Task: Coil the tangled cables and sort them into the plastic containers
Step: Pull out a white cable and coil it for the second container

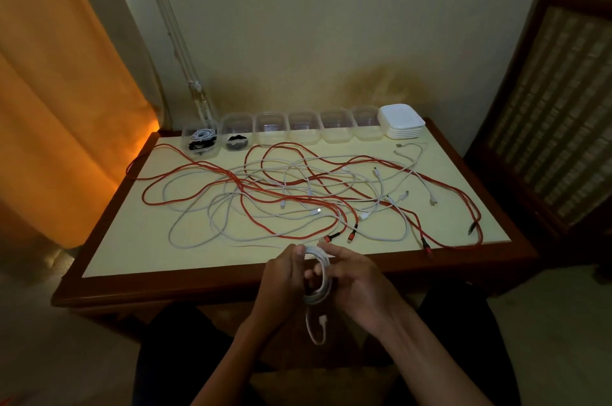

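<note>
No readable text, label or number shows anywhere.

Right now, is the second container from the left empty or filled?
Filled partly: the second container holds a dark coiled cable at its bottom.

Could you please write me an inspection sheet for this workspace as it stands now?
Surface: cream table top with a dark wooden rim.
Job's things: six clear containers in a row at the far edge; the two leftmost hold coiled cables, the other four look empty.
Clutter: stack of white lids at the right end of the row.
Grippers: left hand and right hand hold a white cable coil over the near edge, one plug end dangling.
Cables: red and white cables tangled across the table.
Surroundings: orange curtain on the left, wooden chair on the right.
</note>
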